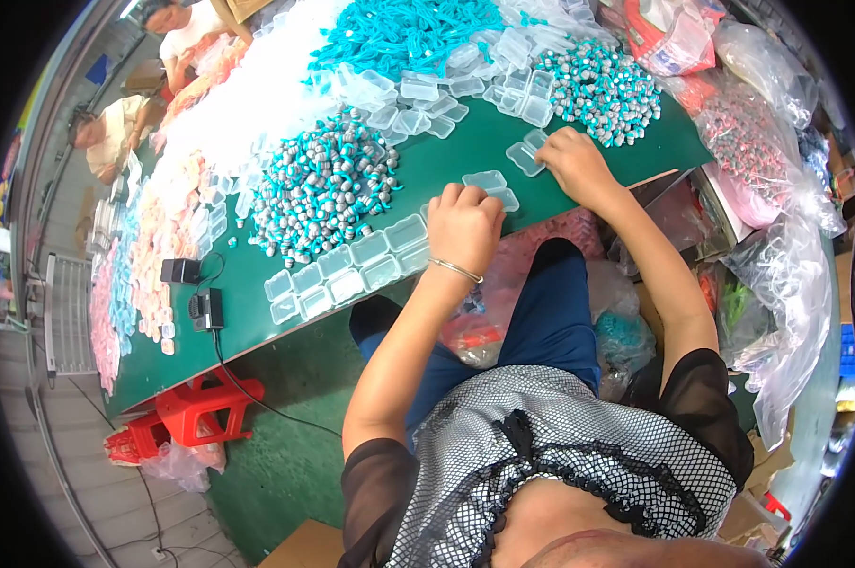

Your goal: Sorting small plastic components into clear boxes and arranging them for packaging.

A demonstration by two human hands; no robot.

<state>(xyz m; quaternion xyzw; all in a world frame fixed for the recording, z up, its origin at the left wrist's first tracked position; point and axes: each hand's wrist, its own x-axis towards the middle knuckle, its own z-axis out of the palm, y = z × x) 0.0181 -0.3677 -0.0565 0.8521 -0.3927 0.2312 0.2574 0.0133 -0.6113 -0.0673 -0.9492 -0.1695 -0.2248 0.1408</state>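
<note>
A row of small clear plastic boxes (pixel 344 268) with their lids laid back runs along the near edge of the green table. My left hand (pixel 465 225) is closed, knuckles up, over the right part of this row; whatever its fingertips hold is hidden. Just right of it lies another clear open box (pixel 494 186). My right hand (pixel 576 163) pinches the edge of a clear plastic box (pixel 525 154) resting on the table. Behind the row is a heap of grey-and-teal beadlike pieces (pixel 328 189).
A second heap of grey-and-teal pieces (pixel 605 93) lies at the far right, beside stacked clear boxes (pixel 418 104) and a teal pile (pixel 399 33). Black devices (pixel 205 309) with a cable sit at left. A red stool (pixel 205 409) stands below. Two people (pixel 115 133) are across the table.
</note>
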